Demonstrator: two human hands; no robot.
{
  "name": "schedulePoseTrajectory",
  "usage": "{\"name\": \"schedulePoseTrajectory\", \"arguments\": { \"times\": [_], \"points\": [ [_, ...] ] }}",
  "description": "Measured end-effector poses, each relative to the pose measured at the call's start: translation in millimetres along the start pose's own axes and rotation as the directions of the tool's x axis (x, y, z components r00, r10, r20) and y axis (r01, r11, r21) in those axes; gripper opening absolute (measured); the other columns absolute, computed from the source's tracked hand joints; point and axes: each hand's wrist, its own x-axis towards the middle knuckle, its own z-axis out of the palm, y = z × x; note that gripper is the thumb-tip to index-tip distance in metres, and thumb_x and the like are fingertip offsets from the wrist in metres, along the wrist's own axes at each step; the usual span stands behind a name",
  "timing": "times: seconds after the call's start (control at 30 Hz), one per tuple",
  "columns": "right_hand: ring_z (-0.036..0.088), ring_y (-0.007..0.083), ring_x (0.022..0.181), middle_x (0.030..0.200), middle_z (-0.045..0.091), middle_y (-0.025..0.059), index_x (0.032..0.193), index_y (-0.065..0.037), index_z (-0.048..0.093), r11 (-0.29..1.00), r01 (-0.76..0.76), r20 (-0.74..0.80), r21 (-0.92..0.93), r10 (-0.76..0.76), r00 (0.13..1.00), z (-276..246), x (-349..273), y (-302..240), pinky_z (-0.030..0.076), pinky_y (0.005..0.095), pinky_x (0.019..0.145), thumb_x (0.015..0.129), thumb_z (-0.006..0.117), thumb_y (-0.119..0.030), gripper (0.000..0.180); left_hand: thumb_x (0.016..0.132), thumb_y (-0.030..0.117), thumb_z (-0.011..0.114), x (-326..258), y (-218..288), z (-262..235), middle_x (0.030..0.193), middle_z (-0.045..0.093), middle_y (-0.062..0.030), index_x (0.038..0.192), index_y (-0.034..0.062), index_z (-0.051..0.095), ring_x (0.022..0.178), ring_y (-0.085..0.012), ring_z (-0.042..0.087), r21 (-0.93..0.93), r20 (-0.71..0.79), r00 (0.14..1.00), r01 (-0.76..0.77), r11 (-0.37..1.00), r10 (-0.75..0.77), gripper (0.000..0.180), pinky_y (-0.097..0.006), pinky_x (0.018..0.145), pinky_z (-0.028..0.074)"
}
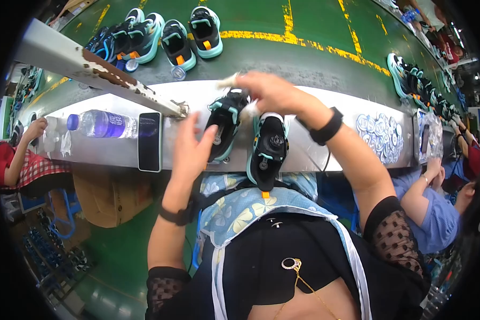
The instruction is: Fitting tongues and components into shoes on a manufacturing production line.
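Observation:
Two black sneakers with mint-green trim lie in front of me on the pale metal bench (309,146). The left sneaker (226,125) is turned with its laced front away from me. The right sneaker (269,146) points the other way, its orange heel tab at the bench's near edge. My left hand (189,149) is beside the left sneaker, fingers apart and somewhat blurred; whether its thumb touches the shoe, I cannot tell. Over the left sneaker's front reaches my right hand (274,95), with white covers on its thumb and a finger, spread apart and nothing visible between them.
A rusty white metal bar (106,72) slants down to the bench at left. Nearby are a phone (150,141) and a water bottle (104,124). Round stickers (380,137) spread at right. More sneakers (205,32) stand beyond the bench. Other people sit on both sides.

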Motion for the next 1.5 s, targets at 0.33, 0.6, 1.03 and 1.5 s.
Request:
{"name": "schedulePoseTrajectory", "arguments": {
  "times": [0.33,0.6,1.03,1.5],
  "points": [
    [0.065,0.0345,0.086,0.093,0.066,0.0130,0.116,-0.013,0.065,0.861,-0.128,0.323,-0.491,0.317,0.892,7.5,11.5,-44.6,0.051,0.0413,0.073,0.065,0.076,-0.008,0.053,0.089,0.020,0.066,12.3,-6.2,32.6,0.082,0.068,-0.0103,0.091,-0.0011,0.069,0.072,-0.0177,0.062,-0.266,0.103,0.958,0.287,0.920,-0.269,0.021,-0.032,0.069,0.048],
    [0.066,0.0346,0.093,0.094,0.067,0.0162,0.116,-0.004,0.061,0.940,-0.133,0.122,-0.313,0.179,0.976,25.7,-19.3,-36.0,0.053,0.0425,0.076,0.070,0.079,-0.021,0.052,0.091,0.019,0.065,10.2,-3.2,37.1,0.081,0.066,-0.0063,0.091,-0.0010,0.068,0.074,-0.0136,0.058,-0.262,0.038,0.965,0.262,0.929,-0.261,0.021,-0.029,0.068,0.046],
    [0.064,0.0352,0.079,0.087,0.060,0.0177,0.114,-0.001,0.058,0.821,-0.151,-0.093,-0.551,0.119,0.989,62.3,-55.7,-45.2,0.052,0.0436,0.065,0.087,0.065,-0.026,0.037,0.089,0.017,0.065,1.4,-1.2,42.4,0.082,0.066,-0.0139,0.092,-0.0027,0.066,0.076,-0.0207,0.063,-0.109,-0.043,0.993,0.106,0.988,-0.111,0.020,-0.033,0.072,0.048],
    [0.061,0.0393,0.090,0.092,0.062,0.0184,0.128,-0.012,0.059,0.951,-0.301,-0.011,-0.068,0.301,0.953,8.6,-158.2,-53.9,0.049,0.0440,0.081,0.094,0.059,-0.034,0.040,0.083,0.021,0.071,-69.8,50.6,11.4,0.095,0.065,-0.0140,0.108,0.0034,0.064,0.088,-0.0314,0.065,0.016,0.533,0.817,-0.271,0.962,0.221,0.031,-0.038,0.077,0.052]
  ]
}}
